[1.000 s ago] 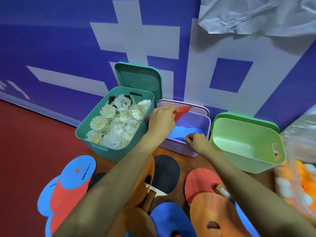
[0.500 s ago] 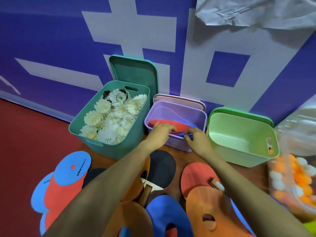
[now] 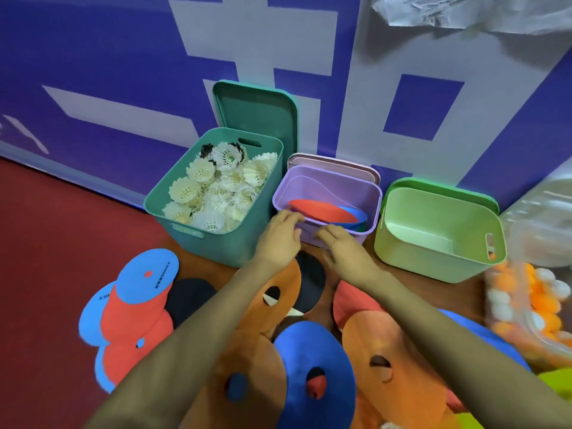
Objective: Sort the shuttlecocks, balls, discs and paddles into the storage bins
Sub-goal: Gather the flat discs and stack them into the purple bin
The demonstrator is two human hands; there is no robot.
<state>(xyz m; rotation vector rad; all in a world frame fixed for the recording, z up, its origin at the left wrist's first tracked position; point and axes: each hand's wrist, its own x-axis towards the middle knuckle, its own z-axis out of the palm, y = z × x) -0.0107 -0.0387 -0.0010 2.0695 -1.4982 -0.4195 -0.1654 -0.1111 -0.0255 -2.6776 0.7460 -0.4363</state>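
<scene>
Currently both hands empty: left hand (image 3: 278, 239) and right hand (image 3: 342, 250) hover, fingers loosely extended, at near wall of purple bin (image 3: 309, 184). Red disc (image 3: 322, 209) lies inside it, tilted over blue disc (image 3: 356, 214). Shuttlecocks (image 3: 216, 193) fill teal bin (image 3: 216, 246)

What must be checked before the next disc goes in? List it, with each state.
1. Left hand empty: ok.
2. Right hand empty: ok.
3. Red disc inside purple bin: ok, it lies tilted over the blue disc.
4. Room left in purple bin: ok.
5. Orange disc within reach: ok, it lies by the left wrist.
6. Either hand touching the bin: cannot tell.
</scene>
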